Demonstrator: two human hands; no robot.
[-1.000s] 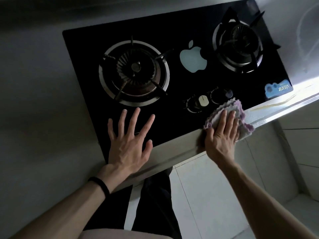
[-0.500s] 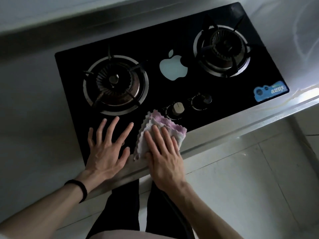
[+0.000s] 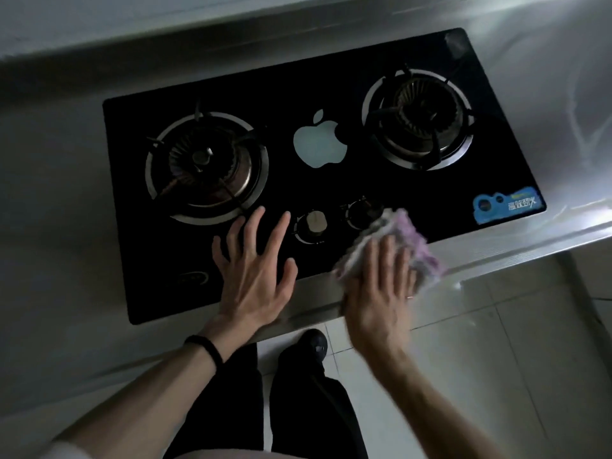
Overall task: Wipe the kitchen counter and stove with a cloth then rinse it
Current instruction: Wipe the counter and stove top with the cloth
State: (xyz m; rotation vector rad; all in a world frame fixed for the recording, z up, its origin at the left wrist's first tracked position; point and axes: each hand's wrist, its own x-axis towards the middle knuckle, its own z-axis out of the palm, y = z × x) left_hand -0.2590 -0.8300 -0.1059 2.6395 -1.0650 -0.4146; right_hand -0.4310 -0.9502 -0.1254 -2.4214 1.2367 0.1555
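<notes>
Dim kitchen, brushed steel bench (image 3: 516, 256) edge closest. Right hand (image 3: 381, 286) lies flat, pressing a fluffy pink-white cloth (image 3: 407, 240) on the front lip, blurry. Left hand (image 3: 255, 270) sits splayed wide on the glossy black glass stove (image 3: 331, 91), round burners behind.
</notes>
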